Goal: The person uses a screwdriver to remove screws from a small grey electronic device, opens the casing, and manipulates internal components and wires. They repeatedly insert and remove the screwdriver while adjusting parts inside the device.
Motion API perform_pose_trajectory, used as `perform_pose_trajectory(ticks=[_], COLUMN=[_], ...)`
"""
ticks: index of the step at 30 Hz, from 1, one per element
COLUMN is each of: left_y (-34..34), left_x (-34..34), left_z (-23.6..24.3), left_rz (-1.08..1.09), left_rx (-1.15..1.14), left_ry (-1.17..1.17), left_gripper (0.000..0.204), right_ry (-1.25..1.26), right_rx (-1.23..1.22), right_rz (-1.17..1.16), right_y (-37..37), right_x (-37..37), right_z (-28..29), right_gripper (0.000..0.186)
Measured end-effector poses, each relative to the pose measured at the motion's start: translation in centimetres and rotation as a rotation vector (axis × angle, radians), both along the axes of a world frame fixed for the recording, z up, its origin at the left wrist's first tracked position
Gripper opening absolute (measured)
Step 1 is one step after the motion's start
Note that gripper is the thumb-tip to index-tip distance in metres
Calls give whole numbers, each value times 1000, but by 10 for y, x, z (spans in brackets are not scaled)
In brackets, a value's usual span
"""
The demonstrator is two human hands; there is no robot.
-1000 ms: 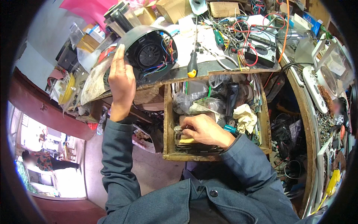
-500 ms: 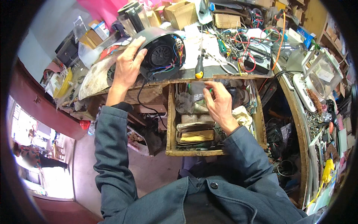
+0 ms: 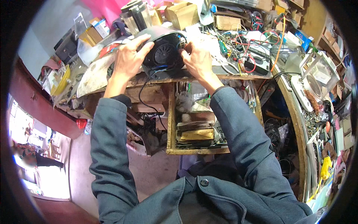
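A black, rounded appliance housing [image 3: 164, 54] stands tilted at the bench's front edge, its hollow side toward me. Inside it shows a round, finned vent, with a few coloured wires [image 3: 161, 68] along the lower part. My left hand [image 3: 131, 56] grips the housing's left side, fingers over the top and thumb on the rim. On the right rim, beside the wires there, my right hand [image 3: 199, 61] is closed with thumb and fingers; its fingertips are partly hidden. A black cord [image 3: 141, 95] hangs from the housing's underside.
Below the bench edge a wooden drawer [image 3: 171, 127] stands pulled out, filled with bags and small parts. Right of the housing lie tangled wires [image 3: 238, 46] and a black meter-like box [image 3: 257, 63]. Cardboard boxes [image 3: 182, 16] and a clear jug [image 3: 130, 18] stand behind.
My right hand has moved up from over the drawer to the housing's right rim. My left hand stays on the left side. The screwdriver at the bench edge is now hidden.
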State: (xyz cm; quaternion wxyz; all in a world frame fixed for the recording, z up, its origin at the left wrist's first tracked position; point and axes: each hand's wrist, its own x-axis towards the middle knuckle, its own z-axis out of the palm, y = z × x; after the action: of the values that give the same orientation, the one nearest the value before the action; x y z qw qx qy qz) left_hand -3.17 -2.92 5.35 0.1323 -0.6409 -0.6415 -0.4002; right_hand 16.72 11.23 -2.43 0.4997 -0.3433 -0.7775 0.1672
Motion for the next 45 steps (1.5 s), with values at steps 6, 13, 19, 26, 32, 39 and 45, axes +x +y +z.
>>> perform_pose_trajectory(ticks=[6,13,19,26,32,39,45], left_y=[14,17,15,12,28,43,46], left_x=[6,7,10,20,-22,-6,0], left_z=[5,10,15,18,22,32,43], left_rz=[46,72,59,63,81,116,91], left_rx=[9,-3,-16,-20,5,-48,-78], left_ry=[122,226,282,276,333,373,367], left_gripper=[43,45,44,40,37,34,33], right_ry=[97,151,181,49,-197,-154,-139], right_rx=[-32,-111,-131,-120,162,306,235], right_rz=[-60,151,171,171,-53,-92,-70], right_y=[5,17,23,21,-5,-27,-32], right_x=[-12,-6,-10,2,43,65,72], right_z=[-12,-15,-25,-15,-22,-56,-64], right_gripper=[27,19,13,31,30,34,43])
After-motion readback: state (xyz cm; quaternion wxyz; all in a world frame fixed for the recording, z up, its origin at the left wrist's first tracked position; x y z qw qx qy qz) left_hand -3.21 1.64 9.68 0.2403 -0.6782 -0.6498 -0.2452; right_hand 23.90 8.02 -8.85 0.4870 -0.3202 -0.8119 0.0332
